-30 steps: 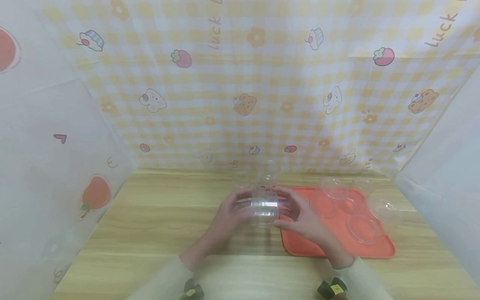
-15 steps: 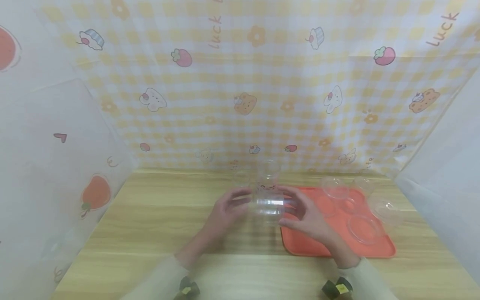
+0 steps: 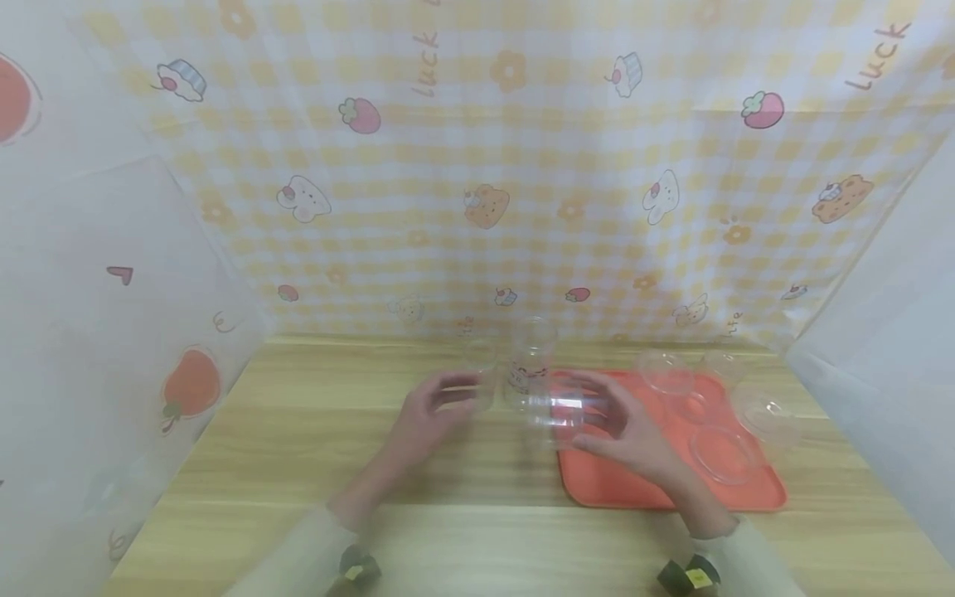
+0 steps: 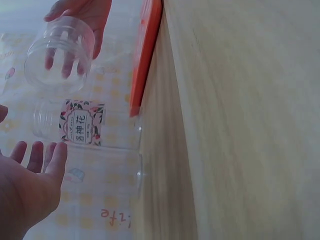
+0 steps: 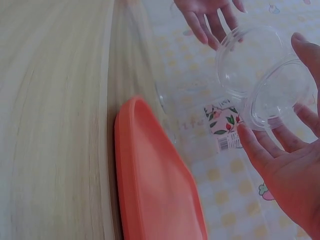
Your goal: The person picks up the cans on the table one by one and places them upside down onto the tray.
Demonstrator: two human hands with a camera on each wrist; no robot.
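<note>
A clear, wide plastic jar [image 3: 555,414] is held up in the air on its side by my right hand [image 3: 627,427], whose fingers and thumb grip one end of it. In the left wrist view the jar [image 4: 60,55] appears see-through, with nothing visible inside. My left hand [image 3: 433,419] is apart from the jar, fingers loosely bent and holding nothing. Behind the hands stands a tall clear jar [image 3: 530,369] with a pink floral label [image 4: 82,122]. To its left is a smaller clear container [image 3: 481,361], partly behind my left fingers.
An orange-red tray [image 3: 612,485] lies on the wooden table [image 3: 313,431] at the right, partly under my right hand. Several clear round lids or shallow containers, such as one clear ring-shaped piece [image 3: 724,456], lie on and around it. A patterned cloth [image 3: 477,166] hangs behind.
My left hand has let go of the jar and moved left. My right hand has carried the jar to the right, over the tray's left edge.
</note>
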